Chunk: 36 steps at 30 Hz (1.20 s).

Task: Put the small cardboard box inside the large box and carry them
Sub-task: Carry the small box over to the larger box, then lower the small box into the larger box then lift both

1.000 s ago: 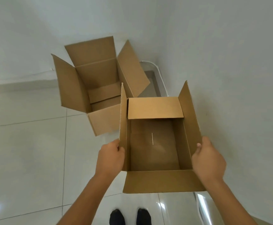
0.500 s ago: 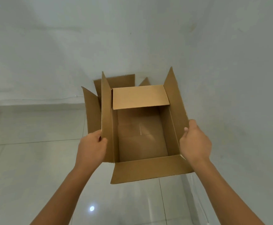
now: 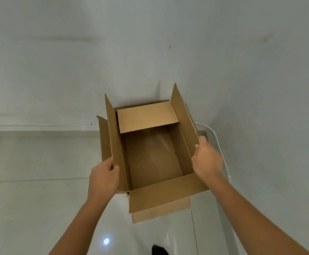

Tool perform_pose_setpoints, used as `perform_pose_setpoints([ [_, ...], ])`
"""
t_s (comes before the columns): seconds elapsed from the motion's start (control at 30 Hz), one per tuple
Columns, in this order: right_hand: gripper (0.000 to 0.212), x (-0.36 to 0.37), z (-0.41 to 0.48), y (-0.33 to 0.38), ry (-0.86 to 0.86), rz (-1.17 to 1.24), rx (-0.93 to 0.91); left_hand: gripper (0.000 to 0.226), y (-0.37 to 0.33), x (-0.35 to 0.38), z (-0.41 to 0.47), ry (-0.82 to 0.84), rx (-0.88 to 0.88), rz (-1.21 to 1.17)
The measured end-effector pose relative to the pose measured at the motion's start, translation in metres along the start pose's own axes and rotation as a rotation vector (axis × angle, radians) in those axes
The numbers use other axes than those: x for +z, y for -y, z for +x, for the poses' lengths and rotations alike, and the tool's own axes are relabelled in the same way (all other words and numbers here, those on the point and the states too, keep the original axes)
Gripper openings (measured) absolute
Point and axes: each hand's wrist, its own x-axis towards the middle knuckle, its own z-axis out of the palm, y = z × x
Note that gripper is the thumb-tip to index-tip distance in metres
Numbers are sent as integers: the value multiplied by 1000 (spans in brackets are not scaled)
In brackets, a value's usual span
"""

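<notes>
I hold the small cardboard box (image 3: 151,157) by its long side flaps, open top toward me, with its inside empty. My left hand (image 3: 104,178) grips the left flap and my right hand (image 3: 207,159) grips the right one. The large cardboard box (image 3: 103,142) stands on the floor directly under and behind it, almost wholly hidden. Only its left flap, a strip of its near flap and slivers of its far and right flaps show around the small box. I cannot tell whether the small box's bottom is inside it.
The boxes are in a room corner, with a white wall (image 3: 76,61) behind and another on the right. A white cable (image 3: 221,153) runs down the right wall. The glossy tiled floor (image 3: 30,199) spreads out to the left. A dark shoe tip (image 3: 159,250) shows at the bottom.
Both hands carried the small box forward and left until it covers the large box, which stood apart to the upper left a second ago. The grip on both flaps is unchanged.
</notes>
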Motion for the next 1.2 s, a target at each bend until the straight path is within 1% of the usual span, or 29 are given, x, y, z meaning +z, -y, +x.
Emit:
perform_pose_setpoints([
  [0.1,10,30,37,2,24,-21,-2,23,3,26,35,6,-51,-12],
  [0.2,8,65,64,1,53,-32,6,36,12,52,65,16,-72,-15],
  [0.23,8,78,70,0,61,-24,11,37,17,60,74,26,-77,-11],
  [0.3,7,104,78,-4,77,-22,18,24,29,76,90,50,-95,24],
  [0.33,7,117,81,-7,93,-24,26,22,34,84,96,60,-102,47],
  [0.5,9,181,89,-24,168,-52,56,34,59,120,119,118,-172,54],
  [0.6,9,213,96,-30,194,-66,63,36,75,141,137,131,-166,75],
  [0.77,22,252,101,-35,278,-52,111,36,99,174,154,165,-142,183],
  [0.93,35,268,107,-42,370,0,123,35,118,188,159,221,-199,211],
  [1.0,46,264,108,-44,405,56,144,44,121,188,157,211,-183,210],
  [1.07,52,256,108,-47,414,102,152,52,121,185,153,194,-151,201],
  [1.13,51,245,106,-49,388,130,121,54,120,180,149,186,-118,188],
  [1.2,47,235,99,-54,360,164,89,50,117,174,143,185,-85,177],
])
